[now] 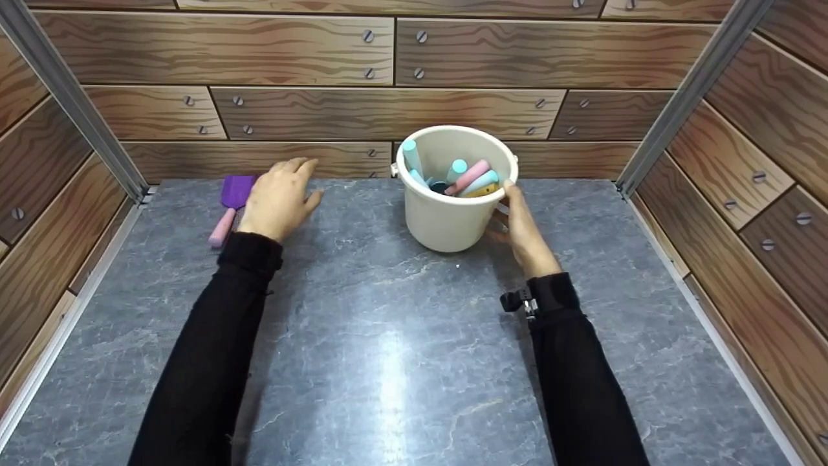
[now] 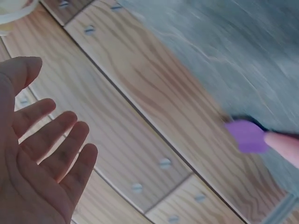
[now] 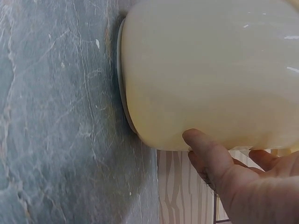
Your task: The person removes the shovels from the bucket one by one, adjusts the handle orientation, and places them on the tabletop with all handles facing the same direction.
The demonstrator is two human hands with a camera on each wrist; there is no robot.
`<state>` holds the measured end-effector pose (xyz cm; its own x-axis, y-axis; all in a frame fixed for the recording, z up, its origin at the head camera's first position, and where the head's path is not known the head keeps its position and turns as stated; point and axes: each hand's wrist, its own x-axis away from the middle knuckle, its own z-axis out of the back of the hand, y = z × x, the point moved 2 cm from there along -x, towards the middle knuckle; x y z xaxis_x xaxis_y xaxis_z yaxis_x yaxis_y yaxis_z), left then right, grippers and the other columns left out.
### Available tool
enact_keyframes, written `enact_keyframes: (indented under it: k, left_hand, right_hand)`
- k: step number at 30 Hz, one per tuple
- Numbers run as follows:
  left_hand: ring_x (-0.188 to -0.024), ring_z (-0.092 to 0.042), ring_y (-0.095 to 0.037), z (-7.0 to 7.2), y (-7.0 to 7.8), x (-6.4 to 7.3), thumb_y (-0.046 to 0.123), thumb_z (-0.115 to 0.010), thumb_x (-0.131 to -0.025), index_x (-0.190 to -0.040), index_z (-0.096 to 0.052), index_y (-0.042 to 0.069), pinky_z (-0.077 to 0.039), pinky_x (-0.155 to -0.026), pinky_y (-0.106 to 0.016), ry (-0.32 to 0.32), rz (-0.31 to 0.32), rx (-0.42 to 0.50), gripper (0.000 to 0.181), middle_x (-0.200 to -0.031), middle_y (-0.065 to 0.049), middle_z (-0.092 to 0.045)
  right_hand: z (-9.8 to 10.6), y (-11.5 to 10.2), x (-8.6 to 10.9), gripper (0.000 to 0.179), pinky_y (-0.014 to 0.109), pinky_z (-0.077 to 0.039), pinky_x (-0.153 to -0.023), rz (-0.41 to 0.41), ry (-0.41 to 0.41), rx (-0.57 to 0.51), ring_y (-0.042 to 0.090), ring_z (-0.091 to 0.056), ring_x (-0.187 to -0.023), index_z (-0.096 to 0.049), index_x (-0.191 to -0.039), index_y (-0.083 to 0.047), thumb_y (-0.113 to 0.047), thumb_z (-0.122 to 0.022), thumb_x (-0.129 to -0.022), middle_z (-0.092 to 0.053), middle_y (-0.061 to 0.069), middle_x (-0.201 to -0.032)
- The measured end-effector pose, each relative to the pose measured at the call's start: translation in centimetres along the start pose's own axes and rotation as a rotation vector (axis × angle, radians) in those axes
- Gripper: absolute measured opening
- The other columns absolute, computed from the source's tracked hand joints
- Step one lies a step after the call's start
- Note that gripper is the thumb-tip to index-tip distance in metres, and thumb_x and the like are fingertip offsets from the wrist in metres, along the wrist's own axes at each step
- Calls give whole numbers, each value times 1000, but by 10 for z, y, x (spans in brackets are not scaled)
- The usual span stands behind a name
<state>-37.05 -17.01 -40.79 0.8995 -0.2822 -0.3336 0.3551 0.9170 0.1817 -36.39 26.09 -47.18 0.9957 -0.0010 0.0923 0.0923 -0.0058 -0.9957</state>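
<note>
The cream bucket (image 1: 453, 223) stands on the grey table (image 1: 388, 310) with its mouth up, near the back wall (image 1: 291, 48), which looks like wooden boards with screws.

The right hand (image 1: 527, 233) is on the right side of the bucket. Its fingers are a bit apart. They touch the outside of the bucket, with one up by the rim, and they are not clamped on it. Some of them are partly hidden.

Inside the bucket there are light blue handles (image 1: 411, 155), a pink handle (image 1: 469, 176), a yellow piece (image 1: 484, 190) and a dark thing (image 1: 439, 186). I cannot tell what the dark thing is.

The left hand (image 1: 278, 197) is well apart from the bucket, off to its left. Its fingers are spread apart and it holds nothing. Farther left of the bucket, just past this hand, a purple tool (image 1: 237, 191) with a pink grip (image 1: 223, 228) lies on the table. In the left wrist view, the hand does not touch this tool. A black thing (image 2: 247, 119) is right beside the tool, but it is too blurry to name.

Both arms wear black sleeves (image 1: 207, 349), and they come in from the near side of the bucket. A tiny white speck (image 1: 458, 266) is on the table just in front of the bucket.
</note>
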Motion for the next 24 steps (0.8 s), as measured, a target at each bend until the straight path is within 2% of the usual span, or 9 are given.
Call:
enact_keyframes:
  k: [7, 13, 20, 24]
  left_hand:
    - [-162, -58, -51, -5, 24, -15, 37, -65, -119, -171, -55, -1, -45, -140, -62, 7, 25, 49, 65, -172, -29, -60]
    - [-164, -57, -48, -6, 42, -26, 44, -56, -122, -172, -53, 0, -45, -140, -61, 20, 42, 67, 66, -173, -27, -60]
    - [-162, -59, -47, -10, 65, -36, 48, -55, -122, -172, -54, 3, -49, -136, -64, 48, 36, 84, 67, -173, -26, -62]
    - [-162, -60, -46, -13, 78, -41, 49, -55, -122, -171, -55, 3, -50, -135, -63, 44, 37, 94, 67, -172, -24, -63]
  right_hand:
    - [0, 1, 0, 87, 72, -33, -144, 1, 5, 0, 52, -25, -181, -15, -190, -16, -63, -30, -118, -19, 25, -195]
    - [2, -1, 1, 86, 73, -32, -144, 13, -10, 12, 55, -24, -181, -14, -190, -16, -64, -28, -119, -17, 27, -195]
    - [1, 0, 0, 86, 75, -29, -145, 11, -10, 4, 55, -21, -181, -14, -190, -15, -63, -29, -119, -17, 26, -195]
    - [-1, 0, 0, 87, 74, -28, -146, 1, -2, -3, 54, -20, -182, -15, -189, -14, -62, -29, -118, -17, 26, -195]
